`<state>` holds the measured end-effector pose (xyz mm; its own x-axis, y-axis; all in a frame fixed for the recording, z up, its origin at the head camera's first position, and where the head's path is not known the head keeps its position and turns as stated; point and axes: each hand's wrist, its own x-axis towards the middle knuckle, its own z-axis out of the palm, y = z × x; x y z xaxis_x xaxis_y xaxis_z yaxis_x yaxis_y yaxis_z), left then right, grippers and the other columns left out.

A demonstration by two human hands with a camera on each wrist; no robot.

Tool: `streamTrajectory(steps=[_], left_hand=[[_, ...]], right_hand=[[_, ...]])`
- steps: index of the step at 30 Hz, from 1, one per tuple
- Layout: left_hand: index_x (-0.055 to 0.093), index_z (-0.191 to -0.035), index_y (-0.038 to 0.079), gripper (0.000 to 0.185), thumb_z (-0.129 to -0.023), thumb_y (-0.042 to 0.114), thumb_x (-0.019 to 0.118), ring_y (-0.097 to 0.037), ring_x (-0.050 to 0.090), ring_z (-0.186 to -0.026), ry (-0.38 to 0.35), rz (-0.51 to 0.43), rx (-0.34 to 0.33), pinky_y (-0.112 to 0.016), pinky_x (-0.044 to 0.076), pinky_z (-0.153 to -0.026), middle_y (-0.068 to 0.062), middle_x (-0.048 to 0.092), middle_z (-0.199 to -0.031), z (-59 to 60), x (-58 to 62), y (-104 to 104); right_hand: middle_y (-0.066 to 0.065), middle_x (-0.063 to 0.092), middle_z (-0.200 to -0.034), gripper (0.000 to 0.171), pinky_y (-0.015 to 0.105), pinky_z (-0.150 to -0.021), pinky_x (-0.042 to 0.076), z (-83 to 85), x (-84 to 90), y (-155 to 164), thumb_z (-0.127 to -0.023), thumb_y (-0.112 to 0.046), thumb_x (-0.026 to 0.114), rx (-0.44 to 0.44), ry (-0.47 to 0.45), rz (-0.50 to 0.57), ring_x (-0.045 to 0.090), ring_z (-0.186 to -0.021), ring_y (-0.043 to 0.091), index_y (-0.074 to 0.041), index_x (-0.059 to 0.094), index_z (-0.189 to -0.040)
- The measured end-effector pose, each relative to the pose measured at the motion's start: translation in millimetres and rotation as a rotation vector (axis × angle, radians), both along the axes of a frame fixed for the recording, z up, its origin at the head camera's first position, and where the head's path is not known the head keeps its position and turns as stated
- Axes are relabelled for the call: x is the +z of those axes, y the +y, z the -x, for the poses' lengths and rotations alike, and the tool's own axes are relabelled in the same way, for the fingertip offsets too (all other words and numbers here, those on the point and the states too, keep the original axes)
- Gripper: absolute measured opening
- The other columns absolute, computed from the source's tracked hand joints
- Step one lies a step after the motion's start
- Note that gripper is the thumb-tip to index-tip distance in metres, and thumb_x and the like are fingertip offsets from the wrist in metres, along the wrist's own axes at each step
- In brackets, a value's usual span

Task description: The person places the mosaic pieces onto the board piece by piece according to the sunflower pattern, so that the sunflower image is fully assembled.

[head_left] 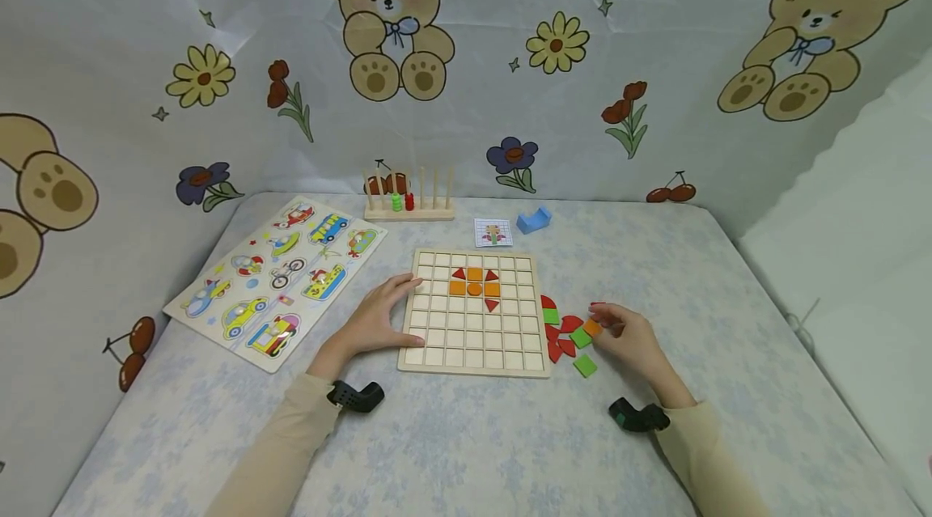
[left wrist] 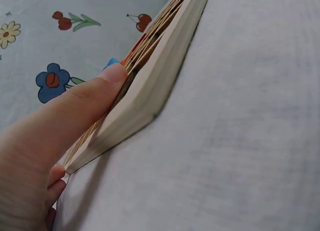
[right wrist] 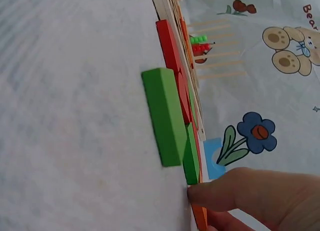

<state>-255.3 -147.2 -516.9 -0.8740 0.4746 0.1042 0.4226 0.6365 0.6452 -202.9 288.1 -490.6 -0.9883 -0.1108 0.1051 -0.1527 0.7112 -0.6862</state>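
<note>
My left hand [head_left: 374,315] rests along the left edge of a wooden grid board [head_left: 444,339], thumb and fingers spread apart. The left wrist view shows the thumb [left wrist: 85,98] lying over the board's rim. To the right of the board, my right hand [head_left: 629,339] pinches an orange square tile [head_left: 592,328] at the edge of a group of loose tiles. Its thumb [right wrist: 215,193] touches the orange tile [right wrist: 199,216] in the right wrist view. Nearby lie green squares [head_left: 586,366] and several red pieces [head_left: 571,324]. Orange squares, an orange circle and red triangles sit in the board's upper cells.
A picture puzzle board [head_left: 273,282] lies at the left. Behind the grid board are a wooden peg stand [head_left: 409,214] with green and red beads, a small pattern card [head_left: 493,233] and a blue holder [head_left: 534,219]. A patterned cloth hangs behind the table.
</note>
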Motion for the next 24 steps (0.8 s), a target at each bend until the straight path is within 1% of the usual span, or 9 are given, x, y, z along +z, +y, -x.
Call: streamTrajectory(steps=[3,7,10,12,15,17,18,21,24], left_hand=[[0.034,-0.149,0.020,0.103,-0.064,0.054,0.082,-0.034,0.028,-0.143,0.007,0.005,0.000,-0.059,0.024,-0.113,-0.007,0.029,-0.155,0.8,-0.4,-0.5],[0.034,-0.149,0.020,0.103,-0.064,0.055,0.082,-0.034,0.028,-0.142,0.010,0.002,-0.003,-0.059,0.024,-0.113,-0.007,0.029,-0.154,1.0,0.0,-0.5],[0.034,-0.149,0.020,0.103,-0.064,0.055,0.082,-0.034,0.029,-0.142,0.012,0.002,-0.005,-0.059,0.025,-0.112,-0.008,0.029,-0.154,1.0,0.0,-0.7],[0.034,-0.149,0.020,0.103,-0.064,0.055,0.082,-0.034,0.029,-0.142,0.015,0.003,-0.003,-0.059,0.025,-0.112,-0.008,0.029,-0.154,1.1,-0.4,-1.1],[0.035,-0.149,0.020,0.103,-0.064,0.055,0.082,-0.034,0.029,-0.142,0.015,-0.003,-0.001,-0.059,0.025,-0.112,-0.008,0.029,-0.154,1.1,-1.0,-1.5],[0.035,-0.149,0.020,0.103,-0.064,0.055,0.082,-0.034,0.029,-0.142,0.012,-0.005,0.000,-0.059,0.025,-0.112,-0.007,0.030,-0.154,1.1,-1.5,-1.4],[0.035,-0.148,0.020,0.103,-0.064,0.055,0.082,-0.033,0.028,-0.142,0.010,-0.007,0.000,-0.059,0.025,-0.112,-0.007,0.029,-0.154,1.2,-1.6,-1.2],[0.035,-0.149,0.021,0.104,-0.063,0.056,0.082,-0.033,0.028,-0.143,0.007,-0.007,0.001,-0.058,0.025,-0.113,-0.006,0.029,-0.155,1.5,-2.5,-0.8],[0.034,-0.149,0.021,0.103,-0.064,0.056,0.082,-0.033,0.028,-0.143,0.006,-0.008,0.000,-0.058,0.025,-0.113,-0.006,0.029,-0.155,1.2,-2.1,-0.3]], right_hand=[[0.019,0.067,-0.109,0.041,0.020,-0.075,0.049,1.3,-2.8,1.6,-0.082,0.001,0.067,-0.004,0.006,0.008,0.061,-0.092,0.026,0.001,0.061,-0.122],[0.019,0.067,-0.110,0.037,0.014,-0.074,0.048,4.9,-4.8,1.6,-0.082,0.003,0.066,-0.043,0.014,0.031,0.060,-0.091,0.023,0.001,0.062,-0.119],[0.020,0.066,-0.110,0.035,0.014,-0.074,0.048,9.3,-2.0,-5.0,-0.082,0.004,0.066,-0.065,0.014,0.044,0.059,-0.092,0.026,0.002,0.063,-0.117],[0.021,0.066,-0.110,0.035,0.017,-0.074,0.050,13.3,1.0,-14.1,-0.083,0.004,0.066,-0.059,0.001,0.059,0.059,-0.093,0.029,0.003,0.062,-0.117],[0.023,0.065,-0.110,0.035,0.027,-0.077,0.055,19.5,4.9,-35.7,-0.083,0.004,0.066,-0.007,-0.014,0.090,0.061,-0.094,0.032,0.004,0.062,-0.117],[0.022,0.065,-0.109,0.035,0.035,-0.079,0.055,23.1,7.8,-54.4,-0.083,0.003,0.067,0.048,-0.020,0.114,0.061,-0.093,0.032,0.003,0.062,-0.117],[0.022,0.065,-0.109,0.035,0.037,-0.080,0.055,24.9,9.3,-64.3,-0.083,0.003,0.068,0.076,-0.020,0.122,0.062,-0.093,0.031,0.003,0.063,-0.117],[0.020,0.066,-0.108,0.035,0.035,-0.079,0.053,32.4,13.5,-94.4,-0.081,0.003,0.069,0.155,-0.022,0.147,0.061,-0.091,0.029,0.003,0.063,-0.116],[0.020,0.066,-0.108,0.035,0.032,-0.078,0.051,39.9,15.8,-120.4,-0.080,0.005,0.068,0.210,-0.033,0.161,0.060,-0.089,0.028,0.003,0.064,-0.115]])
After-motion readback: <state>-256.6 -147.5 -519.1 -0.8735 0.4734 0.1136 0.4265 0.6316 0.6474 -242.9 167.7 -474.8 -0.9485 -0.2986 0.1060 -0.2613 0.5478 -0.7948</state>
